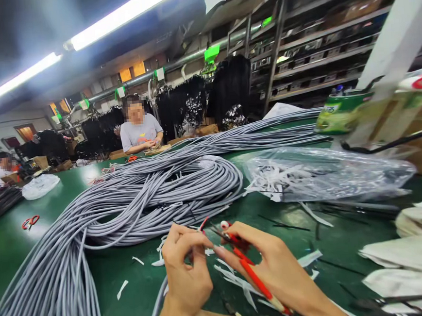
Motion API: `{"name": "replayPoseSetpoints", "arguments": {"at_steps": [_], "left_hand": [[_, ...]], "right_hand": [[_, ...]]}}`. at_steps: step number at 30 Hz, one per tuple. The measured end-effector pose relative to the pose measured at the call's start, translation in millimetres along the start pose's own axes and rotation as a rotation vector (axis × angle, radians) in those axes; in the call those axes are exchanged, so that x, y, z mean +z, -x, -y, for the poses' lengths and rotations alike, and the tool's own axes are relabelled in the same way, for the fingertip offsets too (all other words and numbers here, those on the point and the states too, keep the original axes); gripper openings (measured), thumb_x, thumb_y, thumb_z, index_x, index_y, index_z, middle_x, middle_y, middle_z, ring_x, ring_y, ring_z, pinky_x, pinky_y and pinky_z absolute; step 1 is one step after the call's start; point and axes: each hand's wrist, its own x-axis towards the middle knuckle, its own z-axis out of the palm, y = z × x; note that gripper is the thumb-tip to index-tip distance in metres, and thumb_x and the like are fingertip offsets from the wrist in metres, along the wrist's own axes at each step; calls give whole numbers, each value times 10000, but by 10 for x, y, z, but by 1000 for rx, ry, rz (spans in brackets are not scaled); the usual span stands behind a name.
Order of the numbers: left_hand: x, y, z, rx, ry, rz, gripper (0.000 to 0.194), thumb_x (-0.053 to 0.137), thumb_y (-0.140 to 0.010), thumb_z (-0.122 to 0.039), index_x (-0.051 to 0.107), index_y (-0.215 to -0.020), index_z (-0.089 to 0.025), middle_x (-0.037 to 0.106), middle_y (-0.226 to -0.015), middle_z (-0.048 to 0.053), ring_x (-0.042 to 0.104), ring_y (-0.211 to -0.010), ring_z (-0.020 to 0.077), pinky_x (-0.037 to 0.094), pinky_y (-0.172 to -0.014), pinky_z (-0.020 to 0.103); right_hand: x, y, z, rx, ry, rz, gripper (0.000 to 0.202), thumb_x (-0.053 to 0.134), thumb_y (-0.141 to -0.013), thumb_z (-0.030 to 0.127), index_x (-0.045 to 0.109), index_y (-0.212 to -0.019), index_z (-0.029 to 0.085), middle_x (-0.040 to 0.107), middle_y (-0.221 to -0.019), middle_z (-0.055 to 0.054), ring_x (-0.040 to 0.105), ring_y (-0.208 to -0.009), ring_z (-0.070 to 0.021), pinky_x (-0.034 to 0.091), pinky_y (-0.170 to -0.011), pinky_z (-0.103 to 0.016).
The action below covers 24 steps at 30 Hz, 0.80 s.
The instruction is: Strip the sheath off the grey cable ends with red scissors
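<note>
My left hand (pixel 185 267) is closed in a pinch on the end of a grey cable (pixel 159 303), which runs up from the bottom edge behind the wrist. A short red wire (pixel 203 223) sticks out above those fingertips. In my right hand (pixel 268 258) is a red-handled hand cutter (pixel 255 276), its metal tip pointing left near the left fingertips. The fingers partly hide the tool, so whether its jaws are apart is unclear. Behind both hands lies a large coiled bundle of grey cables (pixel 155 196) on the green table (pixel 114 272).
White strips (pixel 238 280) litter the table around my hands. A clear plastic bag (pixel 329 173) of white pieces lies to the right, near white gloves (pixel 412 254). Red-handled scissors (pixel 30 222) rest at left. A green container (pixel 342 113) stands back right. A co-worker (pixel 141 127) sits opposite.
</note>
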Motion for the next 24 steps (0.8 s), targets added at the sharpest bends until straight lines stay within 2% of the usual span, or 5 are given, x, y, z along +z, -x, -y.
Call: {"name": "replayPoseSetpoints", "arguments": {"at_steps": [6,9,13,19,24], "left_hand": [[-27,10,5,183,-69,42,339,413,-670,50,637,-749,-191,539,-730,18,532,-627,103,432,-539,193],[-57,0,7,199,-44,74,361,412,-665,61,646,-761,-198,550,-751,19,553,-652,102,447,-568,192],[-115,-47,-7,193,-47,109,355,405,-675,62,638,-738,-199,564,-736,17,555,-644,99,434,-555,182],[-159,-63,10,15,7,169,165,472,-764,-42,556,-824,-171,619,-725,20,589,-646,114,468,-588,187],[-163,-57,21,-192,87,197,142,506,-738,-58,508,-821,-173,612,-710,8,591,-634,107,468,-596,182]], "right_hand": [[25,12,3,-176,107,-12,222,459,-839,288,517,-647,192,562,-586,-13,509,-470,-105,418,-433,-180],[26,33,1,-225,161,-24,175,439,-833,232,509,-677,191,567,-589,-12,526,-481,-104,422,-455,-176],[35,56,-27,-272,261,-27,205,428,-802,198,425,-597,207,482,-500,26,452,-405,-89,356,-401,-175],[20,67,-107,-312,334,21,214,425,-792,187,414,-579,204,461,-480,35,437,-398,-85,336,-416,-178],[-4,58,-92,-364,354,-14,240,409,-802,186,412,-562,202,448,-455,39,407,-376,-78,313,-406,-181]]}}
